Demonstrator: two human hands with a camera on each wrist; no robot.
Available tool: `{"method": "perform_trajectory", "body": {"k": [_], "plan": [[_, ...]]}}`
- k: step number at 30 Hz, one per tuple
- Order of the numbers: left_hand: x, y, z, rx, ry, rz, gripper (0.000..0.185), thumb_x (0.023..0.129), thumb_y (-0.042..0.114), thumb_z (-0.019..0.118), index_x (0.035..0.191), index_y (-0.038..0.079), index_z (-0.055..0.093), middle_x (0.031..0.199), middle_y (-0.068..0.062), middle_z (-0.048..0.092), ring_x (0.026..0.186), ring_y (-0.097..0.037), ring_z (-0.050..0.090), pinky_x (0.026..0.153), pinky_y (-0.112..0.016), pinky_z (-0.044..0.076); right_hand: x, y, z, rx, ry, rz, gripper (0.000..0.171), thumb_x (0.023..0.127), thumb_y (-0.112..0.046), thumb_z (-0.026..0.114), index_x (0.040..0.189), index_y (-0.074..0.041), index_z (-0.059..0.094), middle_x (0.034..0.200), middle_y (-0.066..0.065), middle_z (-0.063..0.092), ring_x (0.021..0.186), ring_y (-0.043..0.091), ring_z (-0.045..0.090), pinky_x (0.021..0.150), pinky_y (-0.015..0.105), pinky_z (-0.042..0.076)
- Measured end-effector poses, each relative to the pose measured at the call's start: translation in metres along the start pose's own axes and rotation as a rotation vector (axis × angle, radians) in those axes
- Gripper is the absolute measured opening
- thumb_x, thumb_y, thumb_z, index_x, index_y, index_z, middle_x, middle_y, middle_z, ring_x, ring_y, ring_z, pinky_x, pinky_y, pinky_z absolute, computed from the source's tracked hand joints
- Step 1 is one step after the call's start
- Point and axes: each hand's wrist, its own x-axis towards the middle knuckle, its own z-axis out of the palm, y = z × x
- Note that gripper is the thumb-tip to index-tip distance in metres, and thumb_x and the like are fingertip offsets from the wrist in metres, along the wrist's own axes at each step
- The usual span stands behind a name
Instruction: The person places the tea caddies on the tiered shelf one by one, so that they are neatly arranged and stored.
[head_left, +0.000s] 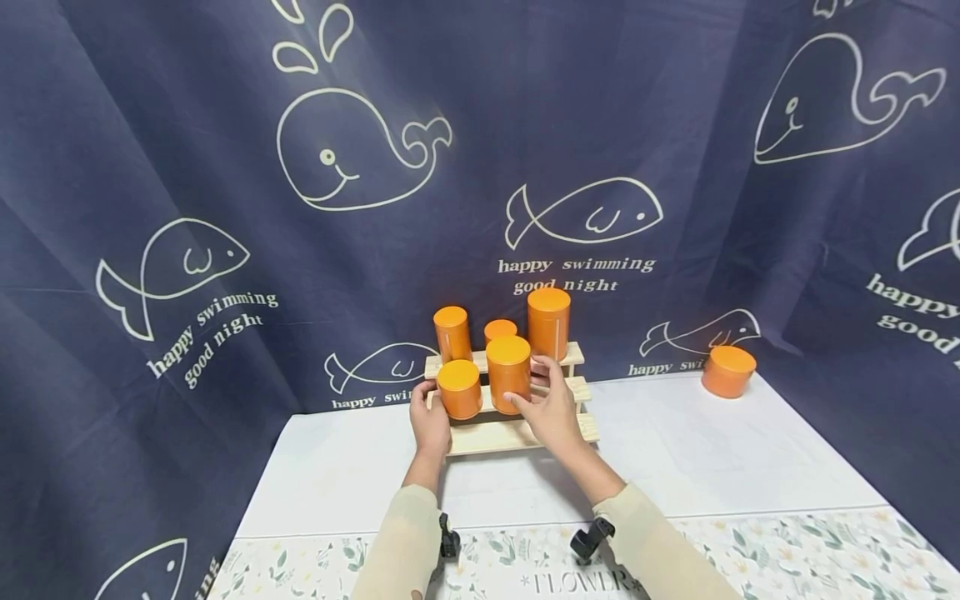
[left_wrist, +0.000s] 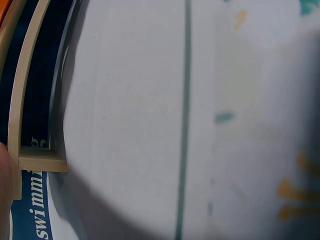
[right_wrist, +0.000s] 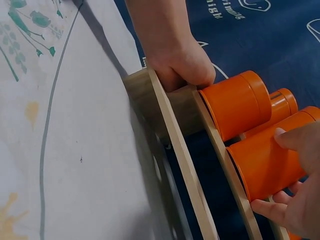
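Note:
In the head view, a three-tier wooden rack (head_left: 498, 437) stands on the table, with orange lidded canisters on its upper two tiers. My right hand (head_left: 553, 410) grips a taller canister (head_left: 509, 375) on the middle tier, thumb at the front and fingers round its right side. Left of it sits a shorter canister (head_left: 459, 389). My left hand (head_left: 431, 425) holds the rack's left end beside that shorter one. The right wrist view shows this left hand (right_wrist: 187, 65) with curled fingers at the shelf end; its fingertips are hidden.
On the top tier stand a slim canister (head_left: 452, 335), a small one (head_left: 499, 330) partly hidden, and a tall one (head_left: 549, 325). A wide, low canister (head_left: 728, 372) sits at the table's back right. A dark blue curtain (head_left: 480, 167) hangs directly behind the white table (head_left: 675, 450).

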Motion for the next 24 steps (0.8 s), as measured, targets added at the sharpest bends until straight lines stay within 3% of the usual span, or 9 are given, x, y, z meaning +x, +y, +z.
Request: {"method": "perform_trajectory", "body": {"k": [7, 16, 24], "plan": [[-0.001, -0.001, 0.001, 0.009, 0.01, 0.01, 0.018, 0.098, -0.001, 0.05, 0.113, 0.002, 0.059, 0.122, -0.014, 0.06, 0.132, -0.026, 0.048, 0.116, -0.044, 0.038, -0.002, -0.001, -0.001, -0.002, -0.015, 0.013, 0.08, 0.075, -0.016, 0.087, 0.14, -0.014, 0.042, 0.131, 0.01, 0.054, 0.116, 0.031, 0.059, 0.09, 0.043, 0.06], [0.0, 0.0, 0.0, 0.006, 0.008, 0.012, 0.018, 0.098, -0.001, 0.049, 0.113, 0.002, 0.058, 0.123, -0.014, 0.059, 0.131, -0.026, 0.048, 0.117, -0.044, 0.037, -0.004, -0.011, -0.013, -0.08, -0.101, 0.018, 0.081, 0.079, -0.022, 0.084, 0.145, -0.015, 0.037, 0.138, 0.009, 0.048, 0.125, 0.036, 0.054, 0.096, 0.056, 0.054], [-0.001, 0.002, 0.001, 0.009, 0.01, 0.018, 0.018, 0.098, -0.002, 0.048, 0.113, 0.0, 0.058, 0.124, -0.016, 0.059, 0.13, -0.028, 0.049, 0.117, -0.046, 0.036, -0.009, -0.019, -0.036, -0.13, -0.14, 0.008, 0.072, 0.084, -0.016, 0.078, 0.144, -0.013, 0.038, 0.142, 0.014, 0.045, 0.128, 0.039, 0.051, 0.103, 0.055, 0.05]]}}
